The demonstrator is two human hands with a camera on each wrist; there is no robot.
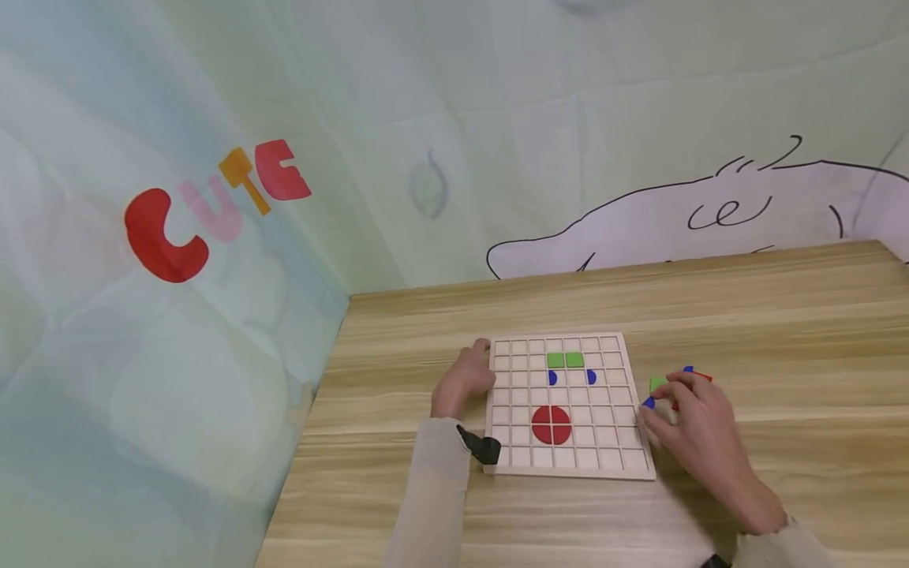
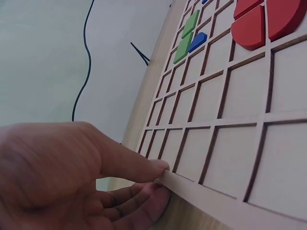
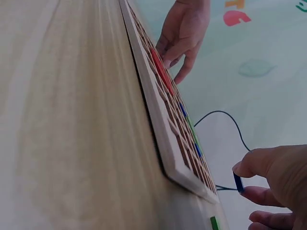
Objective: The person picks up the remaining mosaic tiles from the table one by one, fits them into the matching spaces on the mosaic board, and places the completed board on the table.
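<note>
A wooden grid board (image 1: 568, 473) lies on the table. My left hand (image 1: 465, 383) holds its left edge, thumb on top of the rim and the other fingers curled against the side. Between thumb and index finger, my right hand (image 1: 699, 430) pinches a small blue piece (image 3: 238, 182) just off the board's right edge. On the board, red quarter-circle pieces (image 1: 561, 416) form a disc near the bottom. Higher up sit two green squares (image 1: 556, 360), with a blue half-circle (image 1: 552, 378) below them and another blue half-circle (image 1: 592, 377) to its right.
Right of the board, partly hidden by my right hand, lie loose pieces: a green one (image 1: 658, 384), a red one (image 1: 701, 375) and a blue one (image 1: 687, 368). The wooden table (image 1: 398, 331) meets a printed cloth backdrop (image 1: 355, 158) behind and at left.
</note>
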